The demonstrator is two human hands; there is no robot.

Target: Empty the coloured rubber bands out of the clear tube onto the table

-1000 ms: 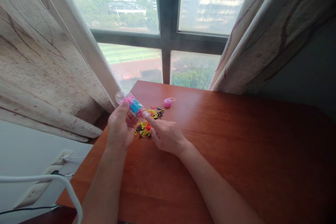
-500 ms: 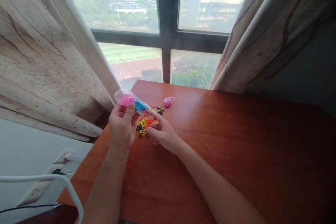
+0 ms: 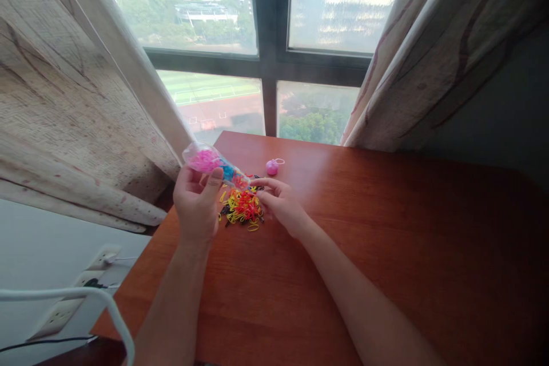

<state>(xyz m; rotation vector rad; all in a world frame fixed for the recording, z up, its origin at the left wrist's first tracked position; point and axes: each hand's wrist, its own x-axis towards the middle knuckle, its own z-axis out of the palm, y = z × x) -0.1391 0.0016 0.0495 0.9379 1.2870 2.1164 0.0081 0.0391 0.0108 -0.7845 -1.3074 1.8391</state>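
Observation:
My left hand (image 3: pixel 195 206) is closed round a clear plastic tube (image 3: pixel 212 164) filled with pink and blue elastic bands, held tilted with its mouth pointing down to the right. My right hand (image 3: pixel 281 203) is just right of the tube's mouth, fingers curled in a loose pinch above a pile of yellow, red and black elastic bands (image 3: pixel 242 207) on the wooden table (image 3: pixel 386 251). Whether a band is between those fingertips I cannot make out. A small pink cap (image 3: pixel 273 167) with a loop lies behind the pile.
Patterned curtains (image 3: pixel 72 103) hang left and right of a window (image 3: pixel 274 40) behind the table. A white wall socket with a plug (image 3: pixel 96 266) and a white cable (image 3: pixel 86 297) are at the lower left, below the table's edge.
My right hand has moved away from the tube's mouth to the right, uncovering more of the band pile. The tube has tilted and risen slightly in my left hand.

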